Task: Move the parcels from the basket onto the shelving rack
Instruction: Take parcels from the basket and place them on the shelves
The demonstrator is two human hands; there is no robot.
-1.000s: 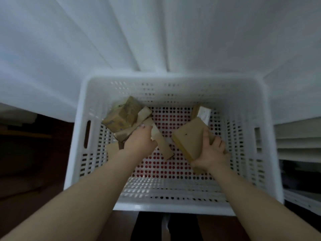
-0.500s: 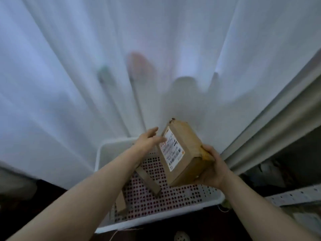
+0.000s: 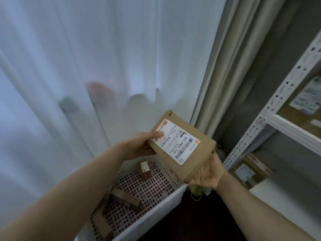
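A brown cardboard parcel (image 3: 196, 152) with a white shipping label is held up above the white perforated basket (image 3: 156, 211). My right hand (image 3: 206, 173) grips its lower right end from underneath. My left hand (image 3: 140, 145) holds its left edge, thumb lying on the label. In the basket lie a small upright parcel (image 3: 145, 170) and several flat brown parcels (image 3: 125, 200). The white shelving rack (image 3: 271, 115) stands at the right, with labelled parcels (image 3: 304, 101) on its shelves.
A sheer white curtain (image 3: 86, 66) hangs behind the basket, and a beige curtain (image 3: 231, 66) hangs between it and the rack. More parcels (image 3: 250, 169) sit on a lower rack shelf. The floor (image 3: 199, 223) in front of the basket is dark.
The parcel came up out of the basket and moved to the right. My left hand let go of the other parcels and took hold of this one's left edge. The view turned toward the rack.
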